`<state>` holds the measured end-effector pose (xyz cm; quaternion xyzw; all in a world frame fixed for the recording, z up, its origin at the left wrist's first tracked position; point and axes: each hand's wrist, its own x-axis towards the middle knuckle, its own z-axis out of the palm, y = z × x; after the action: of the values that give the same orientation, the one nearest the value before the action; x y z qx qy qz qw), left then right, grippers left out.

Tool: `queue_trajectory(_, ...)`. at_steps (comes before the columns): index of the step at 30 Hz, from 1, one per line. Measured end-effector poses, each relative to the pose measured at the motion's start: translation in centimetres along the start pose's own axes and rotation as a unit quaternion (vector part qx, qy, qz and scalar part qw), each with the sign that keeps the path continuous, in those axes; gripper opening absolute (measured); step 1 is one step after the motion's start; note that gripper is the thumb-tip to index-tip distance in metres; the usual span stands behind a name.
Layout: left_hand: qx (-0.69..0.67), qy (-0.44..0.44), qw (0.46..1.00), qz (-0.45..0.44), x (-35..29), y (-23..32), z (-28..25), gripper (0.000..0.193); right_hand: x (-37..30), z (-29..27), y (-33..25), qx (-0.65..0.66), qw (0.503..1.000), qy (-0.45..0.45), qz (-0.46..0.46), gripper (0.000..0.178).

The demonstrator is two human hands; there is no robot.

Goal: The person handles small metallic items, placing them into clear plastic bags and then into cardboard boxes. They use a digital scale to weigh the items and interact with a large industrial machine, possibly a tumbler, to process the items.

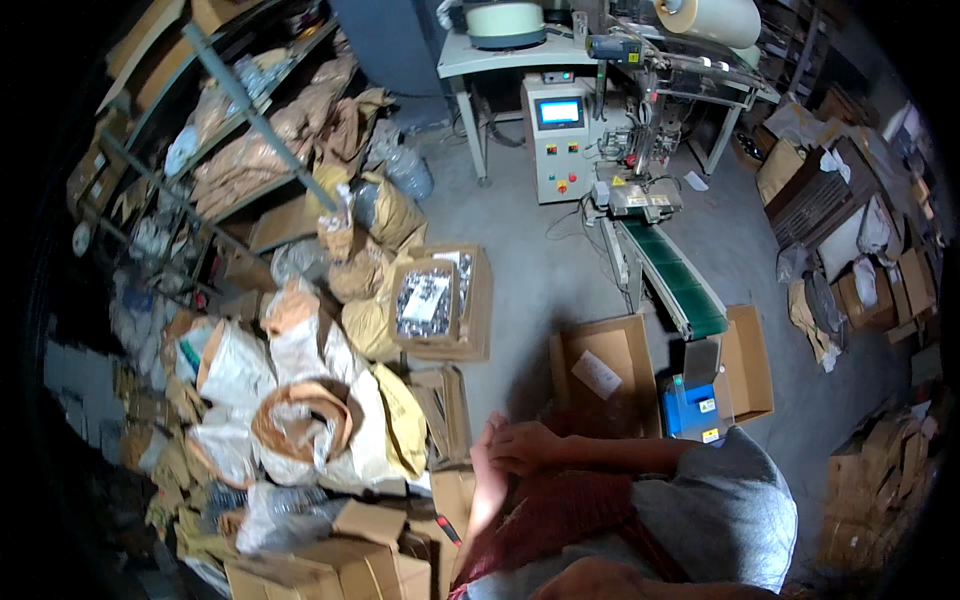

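Closest to you is your own lap: a grey shirt (pixel 725 510) and dark red trousers (pixel 560 520) fill the lower edge of the view. Your two hands meet just above them. Your right hand (pixel 527 447) lies on top, fingers curled loosely, its forearm running in from the right. Your left hand (pixel 487 480) sits under and beside it, fingers stretched upward, touching the right one. The hands are together, resting against each other, and neither grips any object that you can make out.

Just beyond your hands stands an open cardboard box (pixel 605 375) on the concrete floor, with a pale slip of paper (pixel 597 374) lying inside it. To its right a blue device (pixel 693 408) sits at the foot of a green conveyor belt (pixel 680 283), which slopes up toward a packing machine with a lit control panel (pixel 559 112).

On your left, another open carton (pixel 440 300) holds small shiny metal parts. Around it lie crumpled brown and white sacks (pixel 300 410), spilling down from a metal shelf rack (pixel 230 110). Flat cartons (pixel 340 560) are stacked near your left knee.
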<state>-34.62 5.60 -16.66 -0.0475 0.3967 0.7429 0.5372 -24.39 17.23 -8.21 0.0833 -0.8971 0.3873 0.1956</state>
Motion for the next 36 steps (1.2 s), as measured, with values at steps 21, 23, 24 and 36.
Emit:
queue_trajectory(21, -0.086, 0.188, 0.955, -0.212, 45.3, 19.8, 12.1, 0.018, 13.2, -43.7, 68.2, -0.152, 0.787, 0.239, 0.548, 0.068)
queue_trajectory(23, 0.086, 0.098, 0.971, -0.202, 49.5, 20.2, 10.5, 0.023, 12.6, -47.8, 74.0, -0.197, 0.759, 0.254, 0.567, 0.07)
queue_trajectory(24, 0.272, -0.004, 0.95, -0.155, 51.8, 20.4, 8.3, 0.026, 13.0, -49.4, 76.4, -0.197, 0.751, 0.253, 0.578, 0.071)
queue_trajectory(36, 0.02, 0.222, 0.938, -0.267, 68.6, 27.6, 13.4, 0.032, 14.5, -56.0, 88.7, -0.202, 0.689, 0.296, 0.63, 0.074)
